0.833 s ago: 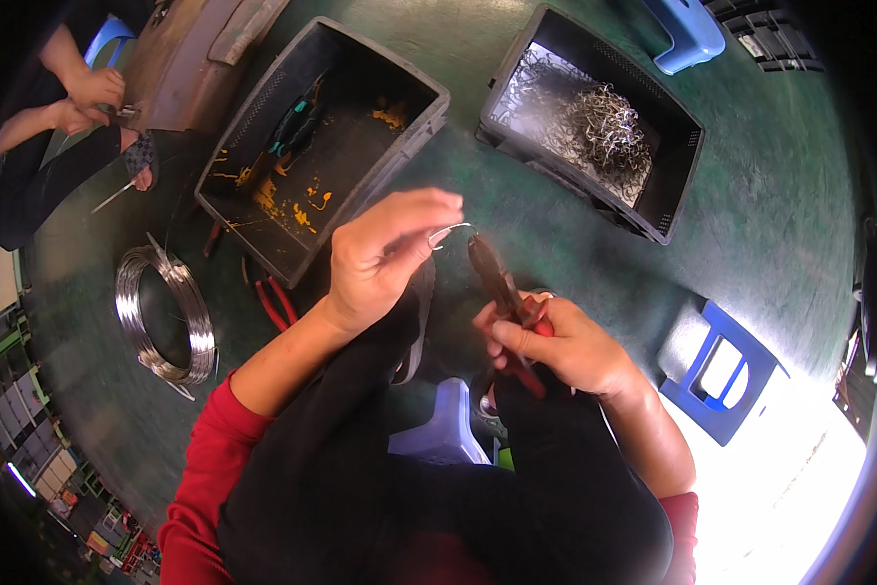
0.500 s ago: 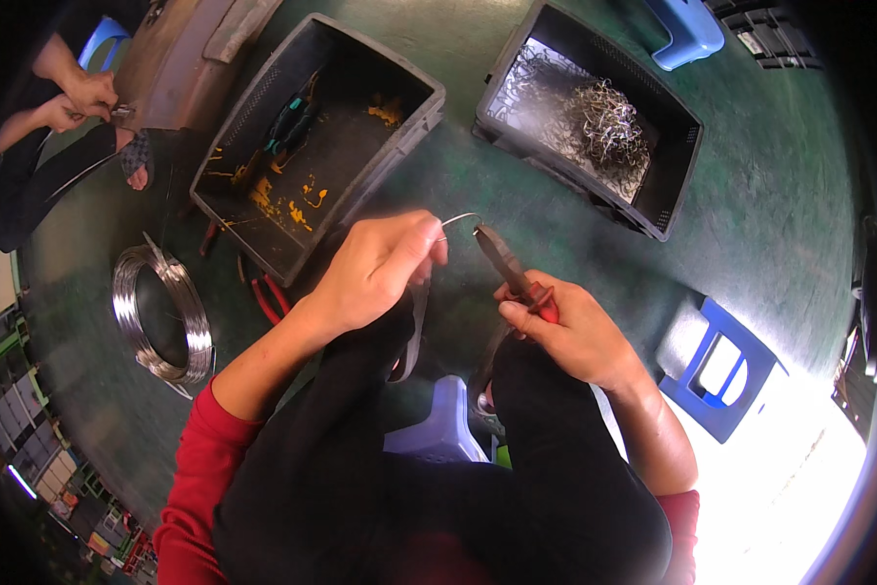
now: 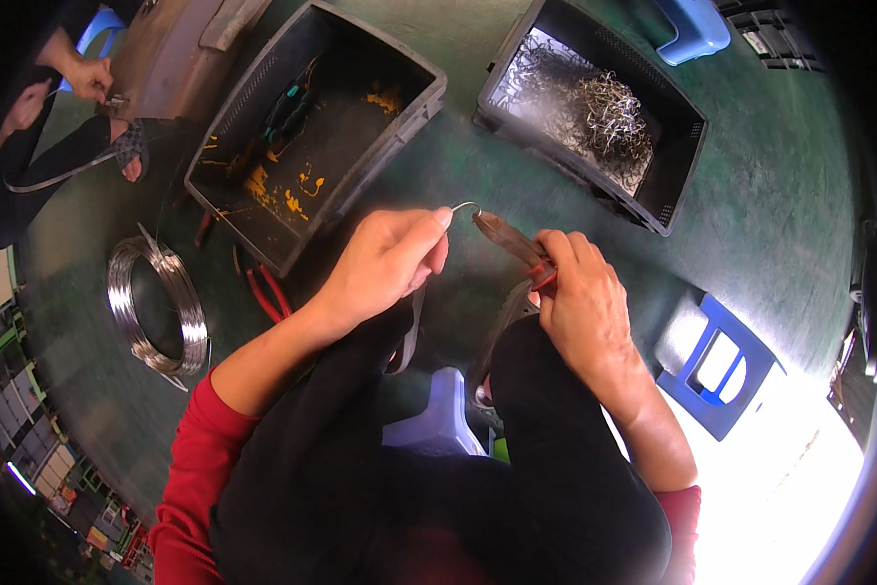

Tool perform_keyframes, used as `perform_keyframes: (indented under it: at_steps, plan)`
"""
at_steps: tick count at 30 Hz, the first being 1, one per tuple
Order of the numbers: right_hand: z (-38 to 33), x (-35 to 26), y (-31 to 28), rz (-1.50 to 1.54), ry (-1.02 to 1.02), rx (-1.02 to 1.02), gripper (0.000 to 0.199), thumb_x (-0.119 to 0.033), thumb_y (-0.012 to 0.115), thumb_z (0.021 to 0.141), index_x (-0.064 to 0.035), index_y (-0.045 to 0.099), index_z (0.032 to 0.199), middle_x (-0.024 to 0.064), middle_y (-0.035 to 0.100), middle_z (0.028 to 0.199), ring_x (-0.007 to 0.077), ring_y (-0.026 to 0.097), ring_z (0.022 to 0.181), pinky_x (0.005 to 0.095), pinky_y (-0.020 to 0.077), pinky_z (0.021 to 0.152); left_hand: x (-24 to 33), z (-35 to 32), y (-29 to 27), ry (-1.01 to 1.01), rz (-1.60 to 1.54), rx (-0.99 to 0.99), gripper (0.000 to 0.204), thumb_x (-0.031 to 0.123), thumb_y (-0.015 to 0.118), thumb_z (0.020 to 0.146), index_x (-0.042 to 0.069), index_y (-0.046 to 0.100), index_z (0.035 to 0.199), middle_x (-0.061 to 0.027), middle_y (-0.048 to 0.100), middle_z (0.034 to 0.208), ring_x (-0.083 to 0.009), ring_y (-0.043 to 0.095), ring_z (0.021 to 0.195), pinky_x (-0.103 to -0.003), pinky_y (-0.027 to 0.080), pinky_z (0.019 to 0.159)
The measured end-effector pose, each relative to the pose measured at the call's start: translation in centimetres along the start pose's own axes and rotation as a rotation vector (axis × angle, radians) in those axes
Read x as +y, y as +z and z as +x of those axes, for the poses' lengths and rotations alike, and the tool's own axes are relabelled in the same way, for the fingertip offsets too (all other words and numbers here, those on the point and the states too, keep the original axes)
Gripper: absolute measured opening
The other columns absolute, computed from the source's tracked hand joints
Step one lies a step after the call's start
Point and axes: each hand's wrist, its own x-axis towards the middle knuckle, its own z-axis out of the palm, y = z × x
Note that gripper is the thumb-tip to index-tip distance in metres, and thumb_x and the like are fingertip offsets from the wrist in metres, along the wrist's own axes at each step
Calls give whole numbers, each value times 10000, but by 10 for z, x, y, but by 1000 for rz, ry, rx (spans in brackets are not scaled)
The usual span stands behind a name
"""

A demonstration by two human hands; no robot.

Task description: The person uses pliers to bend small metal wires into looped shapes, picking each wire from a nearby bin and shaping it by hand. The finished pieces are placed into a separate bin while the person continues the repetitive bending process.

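Between thumb and fingers, my left hand (image 3: 392,255) pinches a short piece of silvery wire (image 3: 466,205) with a curved end. My right hand (image 3: 587,302) is wrapped round pliers (image 3: 505,234) with a worn metal head and red handles. The tip of the pliers' jaws is at the wire's curved end; whether they grip it I cannot tell. Beyond my hands, a black crate (image 3: 694,185) holds a tangled heap of small bent wire pieces (image 3: 609,117). A coil of shiny wire (image 3: 121,292) lies on the floor to the left.
A black crate (image 3: 421,107) stained yellow holds a dark tool with green parts (image 3: 290,97). Red-handled pliers (image 3: 268,292) lie beside it. Blue stools stand at right (image 3: 717,366) and far right (image 3: 692,34). Another person's hands (image 3: 89,78) work at upper left.
My right hand has turned over on the pliers' handles, its back now showing more. The left hand has shifted slightly right, and less wire shows. The other person's hands have moved apart.
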Motion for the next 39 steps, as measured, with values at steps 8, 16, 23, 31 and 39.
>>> perform_keyframes:
  at_steps: [8,16,23,31,39]
  plan:
    - [8,1,7,-178,-92,181,477,-32,727,679,-65,570,1128,113,560,954,328,575,882,439,463,769,4,-3,-1,-82,-193,-45,499,333,416,1044,100,395,603,49,327,555,-42,293,485,-223,255,459]
    - [8,3,5,-62,-86,101,470,-52,711,686,-68,576,1137,109,563,948,318,572,898,413,454,766,0,-1,-21,-181,-366,-225,451,428,384,1040,68,561,833,1,496,641,-101,448,558,-242,366,507]
    - [8,-2,4,-76,-154,202,445,-26,673,752,-70,576,1184,128,591,1009,339,582,903,424,470,775,1,-3,-35,-268,-660,-278,281,297,511,989,72,582,835,4,541,701,-76,462,576,-223,347,513]
    - [-7,-19,8,429,9,-40,346,-4,663,812,-75,577,1139,132,620,956,356,635,850,441,501,713,11,-12,-21,-20,-251,45,283,275,514,982,68,608,814,-1,570,669,-53,458,572,-219,343,502]
    - [-5,-25,6,407,25,7,313,-47,683,832,-65,577,1125,125,610,985,347,624,847,434,495,706,10,-14,-13,-51,-294,-27,290,288,515,987,81,614,809,-4,574,662,-51,469,549,-198,353,495]
